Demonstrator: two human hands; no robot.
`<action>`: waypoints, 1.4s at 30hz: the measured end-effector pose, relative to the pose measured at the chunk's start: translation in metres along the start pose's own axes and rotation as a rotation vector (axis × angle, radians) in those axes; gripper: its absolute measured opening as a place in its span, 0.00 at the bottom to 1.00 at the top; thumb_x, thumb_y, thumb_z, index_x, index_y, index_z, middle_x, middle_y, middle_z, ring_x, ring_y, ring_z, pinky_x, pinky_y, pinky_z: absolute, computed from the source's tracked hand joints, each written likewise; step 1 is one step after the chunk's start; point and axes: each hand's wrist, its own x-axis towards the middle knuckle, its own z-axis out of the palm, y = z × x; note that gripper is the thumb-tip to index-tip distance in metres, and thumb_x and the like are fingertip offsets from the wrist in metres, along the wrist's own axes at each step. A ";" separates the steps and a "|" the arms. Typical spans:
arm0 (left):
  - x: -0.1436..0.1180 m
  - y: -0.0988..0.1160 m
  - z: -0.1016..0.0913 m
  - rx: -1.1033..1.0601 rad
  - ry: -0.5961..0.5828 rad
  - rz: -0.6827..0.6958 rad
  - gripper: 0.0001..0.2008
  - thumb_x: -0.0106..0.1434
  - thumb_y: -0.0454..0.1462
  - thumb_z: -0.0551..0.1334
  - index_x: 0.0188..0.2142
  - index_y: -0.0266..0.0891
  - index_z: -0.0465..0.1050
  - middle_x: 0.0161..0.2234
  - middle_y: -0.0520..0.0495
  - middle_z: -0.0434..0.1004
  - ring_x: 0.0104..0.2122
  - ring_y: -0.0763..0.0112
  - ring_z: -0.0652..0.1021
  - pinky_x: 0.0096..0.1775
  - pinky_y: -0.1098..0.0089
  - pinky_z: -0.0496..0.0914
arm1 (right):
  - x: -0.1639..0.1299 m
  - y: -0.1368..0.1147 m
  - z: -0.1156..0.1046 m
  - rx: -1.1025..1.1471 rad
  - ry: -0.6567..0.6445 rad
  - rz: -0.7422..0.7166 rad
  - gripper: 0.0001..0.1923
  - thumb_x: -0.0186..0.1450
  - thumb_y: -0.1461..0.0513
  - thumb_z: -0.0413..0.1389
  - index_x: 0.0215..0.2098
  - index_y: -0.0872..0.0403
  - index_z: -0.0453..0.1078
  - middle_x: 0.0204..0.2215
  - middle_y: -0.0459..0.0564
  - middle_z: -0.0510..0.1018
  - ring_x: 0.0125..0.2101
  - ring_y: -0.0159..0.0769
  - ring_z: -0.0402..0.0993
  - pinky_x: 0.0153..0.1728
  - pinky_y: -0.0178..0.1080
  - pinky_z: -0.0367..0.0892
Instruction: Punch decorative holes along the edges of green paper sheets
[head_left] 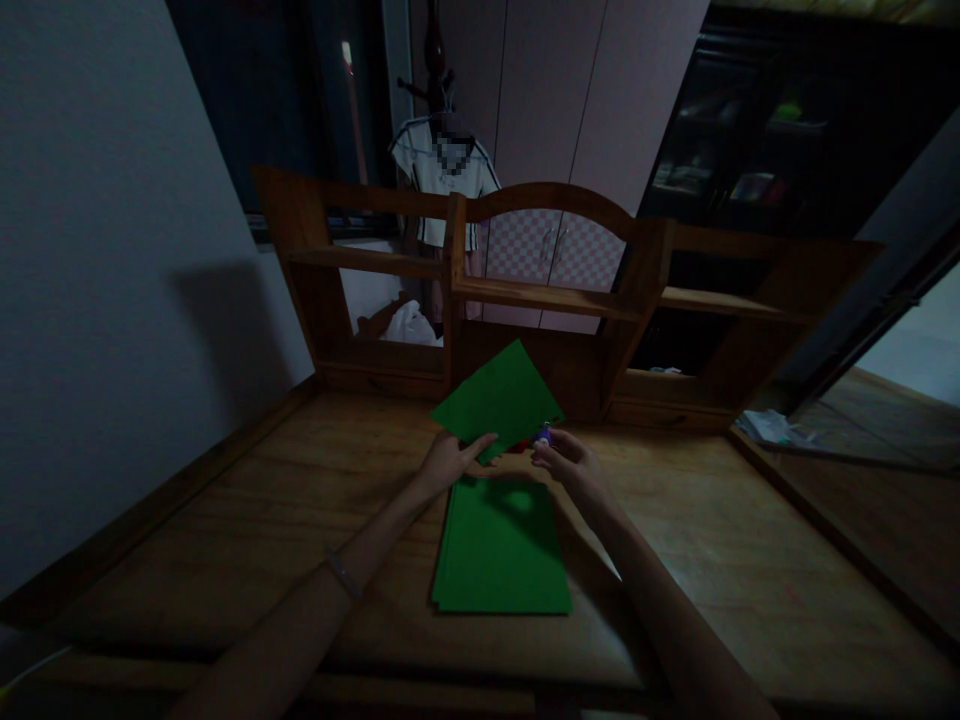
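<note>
My left hand [448, 466] grips a green sheet of card [499, 395] by its near corner, thumb on top and fingers beneath. The sheet is tilted above the desk. At its right corner, my right hand [574, 462] pinches a small purple trinket with a metal loop [543, 436]; its exact kind is too small to tell. A small dark mark shows on the sheet near that corner. Below both hands lies a stack of green sheets [502, 560], slightly misaligned at the left edge. Behind the raised sheet, a small red thing [517, 447] is mostly hidden.
The wooden desk [300, 500] has a shelf unit [540, 300] along its back edge. A wall [112, 300] borders the left side. Beyond the shelf, a shirt [446, 180] hangs on a coat stand. A plastic bag [769, 427] lies beyond the right edge. The room is dim.
</note>
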 end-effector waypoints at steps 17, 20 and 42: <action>0.000 0.000 0.001 0.026 0.004 0.001 0.14 0.53 0.44 0.63 0.38 0.41 0.75 0.39 0.45 0.79 0.49 0.62 0.72 0.55 0.64 0.58 | -0.002 -0.002 0.003 -0.053 -0.069 -0.006 0.19 0.53 0.54 0.63 0.40 0.55 0.73 0.35 0.53 0.77 0.32 0.38 0.74 0.35 0.40 0.69; -0.002 0.001 0.001 -0.023 -0.015 -0.037 0.15 0.52 0.45 0.64 0.38 0.40 0.75 0.40 0.46 0.78 0.46 0.62 0.74 0.53 0.65 0.61 | -0.003 -0.002 0.003 -0.015 -0.079 0.026 0.21 0.53 0.54 0.63 0.42 0.55 0.72 0.38 0.54 0.76 0.32 0.40 0.75 0.37 0.43 0.70; -0.003 0.007 -0.001 -0.022 -0.054 -0.100 0.14 0.52 0.44 0.64 0.36 0.41 0.76 0.35 0.46 0.80 0.47 0.61 0.74 0.53 0.64 0.61 | -0.004 -0.006 0.002 -0.103 -0.047 0.002 0.18 0.51 0.53 0.64 0.36 0.54 0.73 0.33 0.52 0.76 0.33 0.38 0.72 0.31 0.36 0.65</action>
